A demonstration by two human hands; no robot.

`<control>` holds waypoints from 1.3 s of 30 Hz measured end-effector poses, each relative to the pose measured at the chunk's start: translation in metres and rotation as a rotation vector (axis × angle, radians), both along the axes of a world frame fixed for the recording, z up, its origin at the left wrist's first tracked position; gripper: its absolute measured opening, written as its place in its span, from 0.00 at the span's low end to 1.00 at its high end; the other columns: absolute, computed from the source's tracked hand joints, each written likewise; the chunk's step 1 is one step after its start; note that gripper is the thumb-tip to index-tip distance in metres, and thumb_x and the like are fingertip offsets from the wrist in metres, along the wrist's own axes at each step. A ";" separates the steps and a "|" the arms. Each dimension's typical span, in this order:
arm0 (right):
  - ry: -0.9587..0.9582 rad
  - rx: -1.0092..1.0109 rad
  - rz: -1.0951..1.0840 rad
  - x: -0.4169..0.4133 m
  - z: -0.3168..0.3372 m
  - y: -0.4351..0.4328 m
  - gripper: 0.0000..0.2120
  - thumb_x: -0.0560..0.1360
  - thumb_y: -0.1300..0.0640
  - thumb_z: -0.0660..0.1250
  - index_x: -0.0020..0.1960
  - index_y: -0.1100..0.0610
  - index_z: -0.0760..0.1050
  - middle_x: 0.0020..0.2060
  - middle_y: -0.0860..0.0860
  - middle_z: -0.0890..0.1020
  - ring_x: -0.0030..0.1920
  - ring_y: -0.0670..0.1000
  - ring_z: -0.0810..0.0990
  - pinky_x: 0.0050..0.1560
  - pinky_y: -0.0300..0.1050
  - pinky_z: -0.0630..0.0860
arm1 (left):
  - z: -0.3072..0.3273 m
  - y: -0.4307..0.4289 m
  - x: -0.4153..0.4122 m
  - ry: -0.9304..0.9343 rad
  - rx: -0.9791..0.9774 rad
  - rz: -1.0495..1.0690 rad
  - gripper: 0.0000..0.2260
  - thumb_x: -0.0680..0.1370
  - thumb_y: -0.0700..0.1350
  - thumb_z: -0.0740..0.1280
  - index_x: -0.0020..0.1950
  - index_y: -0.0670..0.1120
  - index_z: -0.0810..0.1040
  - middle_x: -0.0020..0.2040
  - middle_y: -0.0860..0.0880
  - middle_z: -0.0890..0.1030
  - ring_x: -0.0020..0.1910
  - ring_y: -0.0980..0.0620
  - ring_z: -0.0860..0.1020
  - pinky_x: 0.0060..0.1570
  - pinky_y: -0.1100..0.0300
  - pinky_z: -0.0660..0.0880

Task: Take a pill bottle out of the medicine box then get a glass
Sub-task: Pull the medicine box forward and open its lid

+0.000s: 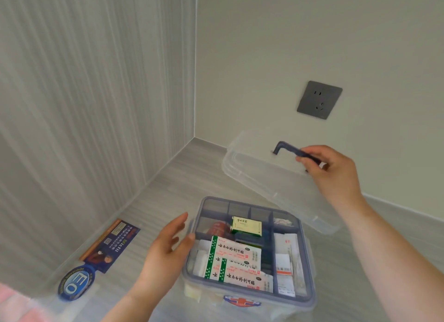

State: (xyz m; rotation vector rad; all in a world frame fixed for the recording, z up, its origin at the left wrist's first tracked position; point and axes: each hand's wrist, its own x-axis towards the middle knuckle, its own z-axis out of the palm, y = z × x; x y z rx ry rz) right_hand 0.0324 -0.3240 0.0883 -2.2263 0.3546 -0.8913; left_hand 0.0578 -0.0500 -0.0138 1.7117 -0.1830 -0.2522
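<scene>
A clear medicine box (310,269) with a blue rim stands open low in the middle of the head view. Its compartments hold a green carton (246,226), white and green plaster packets (236,254) and something red (217,228) half hidden beneath; I cannot tell if that is a pill bottle. My right hand (334,175) pinches the dark handle (287,149) of the clear lid (262,175), holding it tilted above and behind the box. My left hand (165,249) rests open against the box's left side. No glass is in view.
The box sits on a grey wood-grain surface in a corner between two walls. A clear container lid with a blue round sticker (75,283) and a printed label (113,245) lies to the left. A grey wall socket (319,99) is at the back right.
</scene>
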 end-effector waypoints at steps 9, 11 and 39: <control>0.415 0.037 0.009 0.087 -0.045 -0.045 0.07 0.71 0.66 0.64 0.47 0.63 0.78 0.48 0.60 0.83 0.46 0.57 0.78 0.38 0.37 0.67 | 0.011 -0.037 0.022 -0.235 0.343 -0.187 0.23 0.77 0.45 0.58 0.70 0.54 0.54 0.62 0.63 0.58 0.63 0.63 0.58 0.66 0.63 0.55; 0.442 0.037 0.012 0.101 -0.062 -0.045 0.08 0.71 0.67 0.63 0.49 0.63 0.78 0.49 0.61 0.82 0.50 0.59 0.78 0.40 0.36 0.65 | 0.008 -0.037 0.027 -0.273 0.407 -0.216 0.24 0.77 0.45 0.57 0.70 0.56 0.53 0.65 0.63 0.57 0.65 0.64 0.55 0.68 0.63 0.53; 0.517 0.327 0.048 0.091 -0.086 -0.034 0.19 0.75 0.66 0.56 0.66 0.61 0.63 0.65 0.60 0.70 0.62 0.58 0.71 0.55 0.44 0.68 | -0.010 -0.039 0.038 -0.265 0.365 -0.256 0.21 0.77 0.35 0.54 0.66 0.55 0.63 0.63 0.68 0.54 0.63 0.71 0.53 0.48 0.91 0.46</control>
